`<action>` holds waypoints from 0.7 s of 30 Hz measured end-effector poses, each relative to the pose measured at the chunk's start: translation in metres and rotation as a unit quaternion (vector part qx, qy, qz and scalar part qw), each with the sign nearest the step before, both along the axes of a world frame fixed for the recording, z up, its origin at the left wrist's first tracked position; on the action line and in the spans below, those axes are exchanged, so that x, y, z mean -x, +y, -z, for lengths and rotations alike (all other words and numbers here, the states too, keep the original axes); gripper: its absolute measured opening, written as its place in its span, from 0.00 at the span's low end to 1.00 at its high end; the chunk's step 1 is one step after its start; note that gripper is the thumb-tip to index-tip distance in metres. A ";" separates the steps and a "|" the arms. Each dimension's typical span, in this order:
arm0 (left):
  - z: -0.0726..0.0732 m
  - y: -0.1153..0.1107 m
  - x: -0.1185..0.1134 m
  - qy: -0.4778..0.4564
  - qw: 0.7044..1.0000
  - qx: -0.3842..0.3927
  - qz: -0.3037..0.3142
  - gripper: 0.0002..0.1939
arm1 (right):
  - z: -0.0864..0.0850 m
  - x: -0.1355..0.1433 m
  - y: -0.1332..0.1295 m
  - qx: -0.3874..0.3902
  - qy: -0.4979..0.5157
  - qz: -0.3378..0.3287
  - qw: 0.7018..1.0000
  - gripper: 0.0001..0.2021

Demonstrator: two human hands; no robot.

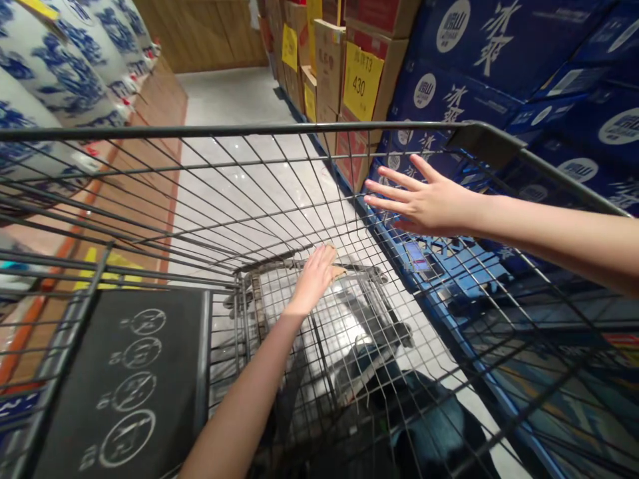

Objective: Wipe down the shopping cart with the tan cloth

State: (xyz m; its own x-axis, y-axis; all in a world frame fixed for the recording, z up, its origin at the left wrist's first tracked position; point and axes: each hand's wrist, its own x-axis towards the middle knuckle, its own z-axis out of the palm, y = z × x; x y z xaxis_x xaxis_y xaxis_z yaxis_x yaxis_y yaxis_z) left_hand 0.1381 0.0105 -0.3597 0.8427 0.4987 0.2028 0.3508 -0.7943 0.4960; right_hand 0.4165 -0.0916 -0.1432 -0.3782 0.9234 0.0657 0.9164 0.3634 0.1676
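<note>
Both my arms reach into a grey wire shopping cart. Low in the basket, my left hand has its fingers closed together at a small flat tan piece. Part of that piece is hidden by the fingers, and its kind does not show. Higher up on the right, my right hand is held palm down with its fingers spread and nothing in it. It hovers over the basket near the cart's right side. A black panel with several round printed signs is on the cart's left.
Blue cartons are stacked along the right on a blue pallet. Beyond them stand brown cartons with a yellow price sign. Blue-and-white jars line a wooden platform at left. Pale floor runs between.
</note>
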 end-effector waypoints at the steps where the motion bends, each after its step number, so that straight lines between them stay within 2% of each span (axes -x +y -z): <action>1: 0.001 -0.002 -0.002 -0.015 1.000 0.007 0.020 0.27 | -0.003 0.000 0.000 0.000 0.000 0.007 1.000 0.34; 6: -0.001 -0.022 -0.003 -0.071 0.979 0.001 0.193 0.36 | -0.006 -0.004 0.000 0.003 -0.003 0.004 1.000 0.37; 8: -0.004 -0.012 0.002 -0.066 0.981 -0.016 0.180 0.39 | -0.006 -0.005 0.001 0.002 -0.002 -0.005 1.000 0.37; 10: -0.004 0.009 0.009 -0.063 0.996 -0.022 0.060 0.40 | -0.006 -0.006 0.002 0.002 -0.007 -0.008 1.000 0.37; 11: -0.003 0.020 0.013 -0.052 0.998 -0.025 0.039 0.39 | -0.006 -0.006 0.002 0.003 -0.011 -0.008 1.000 0.37; 13: 0.000 0.036 0.019 -0.044 0.998 -0.015 0.034 0.39 | -0.007 -0.006 0.003 0.006 -0.019 -0.007 1.000 0.37; 15: 0.003 0.039 0.021 -0.058 0.998 0.005 0.037 0.37 | -0.009 -0.005 0.003 0.007 -0.022 -0.007 1.000 0.37; 18: 0.001 0.014 0.013 -0.081 0.994 0.044 0.056 0.34 | -0.011 -0.005 0.004 0.007 -0.023 -0.008 1.000 0.37; 21: -0.005 -0.042 -0.006 -0.066 0.982 0.074 0.159 0.34 | -0.011 -0.005 0.003 0.006 -0.026 -0.009 1.000 0.38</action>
State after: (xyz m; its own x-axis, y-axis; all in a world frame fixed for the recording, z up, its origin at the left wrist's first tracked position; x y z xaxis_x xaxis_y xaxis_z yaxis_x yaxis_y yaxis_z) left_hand 0.1440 -0.0310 -0.3544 0.9321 0.2460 0.2658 0.0208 -0.7691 0.6388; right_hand 0.4212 -0.0882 -0.1322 -0.3971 0.9171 0.0351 0.9000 0.3817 0.2105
